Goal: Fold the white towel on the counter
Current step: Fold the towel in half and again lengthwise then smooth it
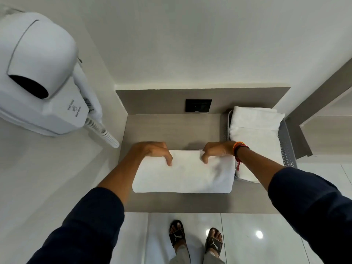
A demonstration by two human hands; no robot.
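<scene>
— Where's the towel?
— The white towel (pixel 183 171) lies folded on the counter (pixel 171 128). Your left hand (pixel 152 150) and right hand (pixel 218 150) pinch its far edge.
— How does it handle?
— Probably soft, light, floppy; hold both far corners.

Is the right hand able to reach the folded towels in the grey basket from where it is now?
Probably yes. The right hand grips the far edge of the white towel, and the basket with folded towels stands just beside it, with nothing between. It would have to let go first.
</scene>
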